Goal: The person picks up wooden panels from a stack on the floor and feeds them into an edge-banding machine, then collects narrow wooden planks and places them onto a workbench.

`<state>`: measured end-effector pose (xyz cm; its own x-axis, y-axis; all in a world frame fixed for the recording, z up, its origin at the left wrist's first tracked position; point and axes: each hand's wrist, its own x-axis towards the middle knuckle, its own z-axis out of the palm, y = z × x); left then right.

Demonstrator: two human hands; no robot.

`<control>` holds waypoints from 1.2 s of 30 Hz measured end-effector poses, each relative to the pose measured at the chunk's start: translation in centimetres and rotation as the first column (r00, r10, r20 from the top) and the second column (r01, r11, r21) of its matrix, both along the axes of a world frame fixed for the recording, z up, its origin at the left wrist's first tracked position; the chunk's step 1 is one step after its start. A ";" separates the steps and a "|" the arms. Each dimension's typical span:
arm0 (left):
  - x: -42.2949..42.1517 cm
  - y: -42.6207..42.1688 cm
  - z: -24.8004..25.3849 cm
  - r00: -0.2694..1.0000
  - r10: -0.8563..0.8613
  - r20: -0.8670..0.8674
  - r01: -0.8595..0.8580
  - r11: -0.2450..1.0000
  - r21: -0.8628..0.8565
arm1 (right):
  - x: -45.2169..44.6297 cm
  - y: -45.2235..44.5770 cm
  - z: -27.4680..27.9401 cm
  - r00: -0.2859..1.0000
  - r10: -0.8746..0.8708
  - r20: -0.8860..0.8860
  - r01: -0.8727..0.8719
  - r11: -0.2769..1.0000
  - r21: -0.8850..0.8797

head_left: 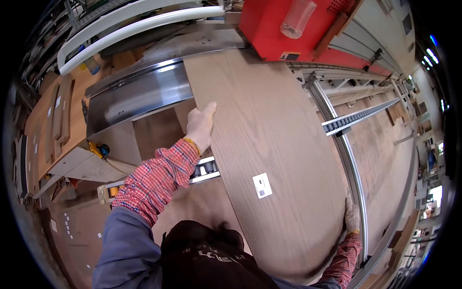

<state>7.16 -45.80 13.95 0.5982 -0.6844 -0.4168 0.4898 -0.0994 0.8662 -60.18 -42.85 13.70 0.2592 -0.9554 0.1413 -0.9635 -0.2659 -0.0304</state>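
Observation:
A long wood-grain panel [269, 130] lies across the metal bed of a machine, with a white label [262, 186] on its face. My left hand [201, 126], in a pale glove, grips the panel's left edge, thumb on top. At the lower right, my right hand [352, 216], also gloved, holds the panel's right edge beside a metal rail [353, 178]. The fingers under the panel are hidden on both sides.
A red machine housing [269, 29] stands at the top, near the panel's far end. White curved bars [139, 31] cross the upper left. Wood strips [60, 111] lie on a bench at left. A roller track [361, 117] extends right.

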 end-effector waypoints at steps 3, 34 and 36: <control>-2.4 -3.1 -1.2 0.999 0.007 0.032 -0.005 0.998 -0.057 | 0.6 -2.9 2.4 0.911 -0.405 0.083 0.383 0.903 0.196; -21.4 -0.3 2.0 0.375 0.247 0.893 0.290 0.884 -0.367 | 18.7 11.0 -1.5 0.784 0.242 0.572 -0.480 0.820 0.312; -17.2 14.2 0.6 0.092 0.338 0.937 0.231 0.908 -0.351 | 20.0 15.8 -9.2 0.785 0.017 0.619 -0.488 0.632 0.602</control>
